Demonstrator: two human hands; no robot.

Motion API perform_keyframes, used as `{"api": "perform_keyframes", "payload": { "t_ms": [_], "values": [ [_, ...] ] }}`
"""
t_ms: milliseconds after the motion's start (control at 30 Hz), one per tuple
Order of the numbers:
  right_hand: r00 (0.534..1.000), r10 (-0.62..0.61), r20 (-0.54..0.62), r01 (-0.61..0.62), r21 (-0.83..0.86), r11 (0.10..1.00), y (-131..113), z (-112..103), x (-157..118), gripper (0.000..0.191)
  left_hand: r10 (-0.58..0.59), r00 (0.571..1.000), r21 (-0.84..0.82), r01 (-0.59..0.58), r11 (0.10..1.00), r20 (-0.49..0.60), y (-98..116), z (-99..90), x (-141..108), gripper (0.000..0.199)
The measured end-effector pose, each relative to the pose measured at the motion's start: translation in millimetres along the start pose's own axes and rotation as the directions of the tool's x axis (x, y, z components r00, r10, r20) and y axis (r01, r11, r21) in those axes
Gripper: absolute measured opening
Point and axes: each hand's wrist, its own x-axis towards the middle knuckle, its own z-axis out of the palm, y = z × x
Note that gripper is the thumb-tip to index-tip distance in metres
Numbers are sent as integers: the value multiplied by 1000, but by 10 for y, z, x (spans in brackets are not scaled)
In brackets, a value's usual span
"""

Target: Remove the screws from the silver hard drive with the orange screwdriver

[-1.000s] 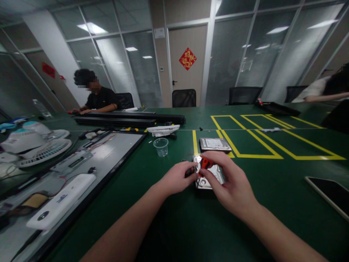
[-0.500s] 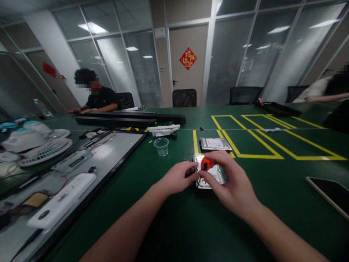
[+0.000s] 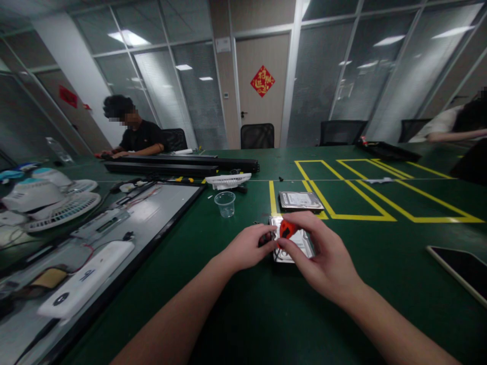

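A silver hard drive (image 3: pixel 302 248) lies on the green table in front of me, partly covered by both hands. Over it, my right hand (image 3: pixel 323 251) is closed with thumb and fingers round the orange-and-black handle of a screwdriver (image 3: pixel 288 229); its tip is hidden. My left hand (image 3: pixel 251 246) is at the drive's left edge, its thumb and fingers pinched together close to the screwdriver. Something small and dark shows at those fingertips, too hidden to name. Just beyond lies a second hard drive (image 3: pixel 300 199), label side up.
A clear plastic cup (image 3: pixel 225 205) and a white curved part (image 3: pixel 228 181) stand beyond my left hand. To the left lies a large panel (image 3: pixel 167 203) with a white power strip (image 3: pixel 87 279). A phone (image 3: pixel 462 271) lies right. Two people sit across the table (image 3: pixel 380 274).
The screwdriver handle has turned slightly between my right fingers, its black marking now at another angle. My left hand and both hard drives stay in place.
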Motion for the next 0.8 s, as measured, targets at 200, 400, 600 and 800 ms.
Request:
{"api": "perform_keyframes", "payload": {
  "t_ms": [200, 400, 600, 800],
  "values": [
    [1000, -13, 23, 13, 12, 1000, -49, -14, -9, 50, -5, 1000, -33, 5, 999, 1, 14, -6, -2, 28],
    [1000, -18, -23, 18, -23, 1000, -22, -12, 18, 43, -5, 1000, -8, 5, 1000, 3, -2, 4, 0, 27],
    [998, 14, 53, -16, 39, 999, -41, -4, -13, 48, -33, 999, -11, 33, 999, 2, -11, 12, -9, 27],
    [1000, -21, -14, 21, -6, 1000, -13, -10, 16, 47, 1, 1000, 10, -1, 1000, 7, 17, -10, -3, 27]
  ]
}}
